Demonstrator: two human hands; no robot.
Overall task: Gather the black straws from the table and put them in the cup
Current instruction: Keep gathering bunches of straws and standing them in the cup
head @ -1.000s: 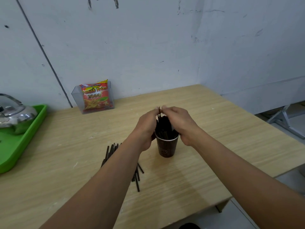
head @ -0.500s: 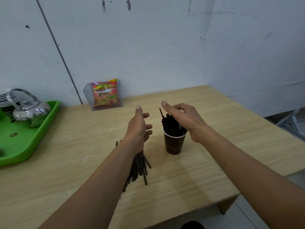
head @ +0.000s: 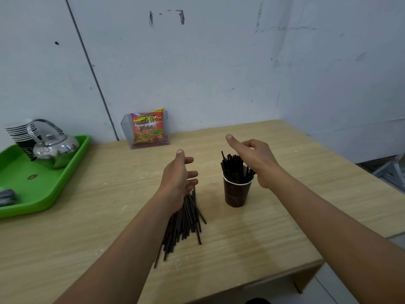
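A dark brown paper cup (head: 236,193) stands upright on the wooden table (head: 306,194), with several black straws (head: 232,166) sticking out of it. A loose pile of black straws (head: 183,224) lies flat on the table left of the cup. My left hand (head: 179,176) hovers over the far end of that pile, fingers apart, holding nothing. My right hand (head: 255,160) is just right of and above the cup's rim, thumb raised and fingers loosely curled, with nothing in it.
A green tray (head: 54,189) at the left holds a steel kettle (head: 53,150) and a stack of cups (head: 22,134). A clear holder with a red snack packet (head: 148,129) stands against the wall. The table's front edge is close to me.
Both hands have let go of the straws in the cup and drawn apart. The left hand moved left and down over the pile; the right hand lifted off to the cup's right.
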